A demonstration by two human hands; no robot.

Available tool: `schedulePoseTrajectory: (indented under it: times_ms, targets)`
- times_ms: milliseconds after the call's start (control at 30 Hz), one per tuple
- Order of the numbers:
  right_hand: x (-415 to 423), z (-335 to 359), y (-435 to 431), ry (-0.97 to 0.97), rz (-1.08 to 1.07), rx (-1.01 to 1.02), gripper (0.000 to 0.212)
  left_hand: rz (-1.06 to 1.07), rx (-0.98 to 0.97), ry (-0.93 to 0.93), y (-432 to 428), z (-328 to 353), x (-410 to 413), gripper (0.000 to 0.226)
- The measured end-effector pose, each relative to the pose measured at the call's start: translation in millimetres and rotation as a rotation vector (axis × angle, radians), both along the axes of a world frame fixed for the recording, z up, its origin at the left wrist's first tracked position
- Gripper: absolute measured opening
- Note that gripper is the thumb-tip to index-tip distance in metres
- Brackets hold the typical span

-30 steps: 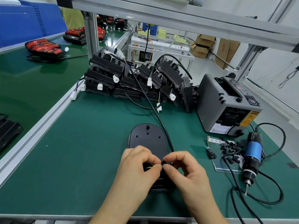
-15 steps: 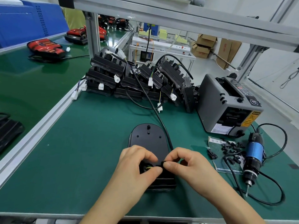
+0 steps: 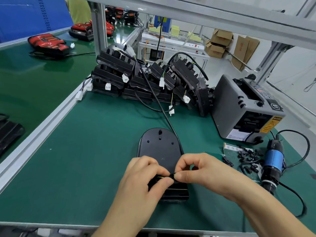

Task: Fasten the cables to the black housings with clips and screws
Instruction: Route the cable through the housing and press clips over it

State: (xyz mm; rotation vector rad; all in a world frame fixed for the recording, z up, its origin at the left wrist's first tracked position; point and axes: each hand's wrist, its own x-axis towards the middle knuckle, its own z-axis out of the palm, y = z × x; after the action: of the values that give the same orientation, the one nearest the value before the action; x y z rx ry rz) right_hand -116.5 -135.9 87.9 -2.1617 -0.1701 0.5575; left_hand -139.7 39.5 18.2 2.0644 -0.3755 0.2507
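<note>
Our right hand has swung its wrist and forearm out toward 4 o'clock, opening a small gap beneath its curled index finger where it pinches the cable. Our left hand, pinching the same cable, has moved its thumb slightly toward 6 o'clock over the black housing.

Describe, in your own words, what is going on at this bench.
A person's left hand and right hand pinch the end of the cable over the near end of a black housing lying flat on the green bench. The cable runs back to a pile of housings. The screwdriver lies unheld at right, beside loose clips.
</note>
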Motion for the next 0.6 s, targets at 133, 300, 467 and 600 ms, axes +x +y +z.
schedulePoseTrajectory:
  times_ms: [133,300,467,600]
  targets:
    - [0.2,1.3,1.9,-0.036,-0.007,-0.075,0.009,0.028,-0.004,0.012,-8.2,-2.4,0.1,0.007]
    - [-2.6,-0.4,4.8,-0.192,0.024,-0.248,0.014,-0.004,-0.003,0.019,-6.2,-4.0,-0.7,0.009]
    - [1.7,1.8,8.5,-0.203,0.083,-0.353,0.014,0.048,0.081,-0.035,-8.2,-6.9,-1.4,0.037]
    - [2.3,4.2,8.3,-0.081,0.03,-0.218,0.009,0.109,0.108,-0.161,-12.2,-6.2,-1.9,0.024]
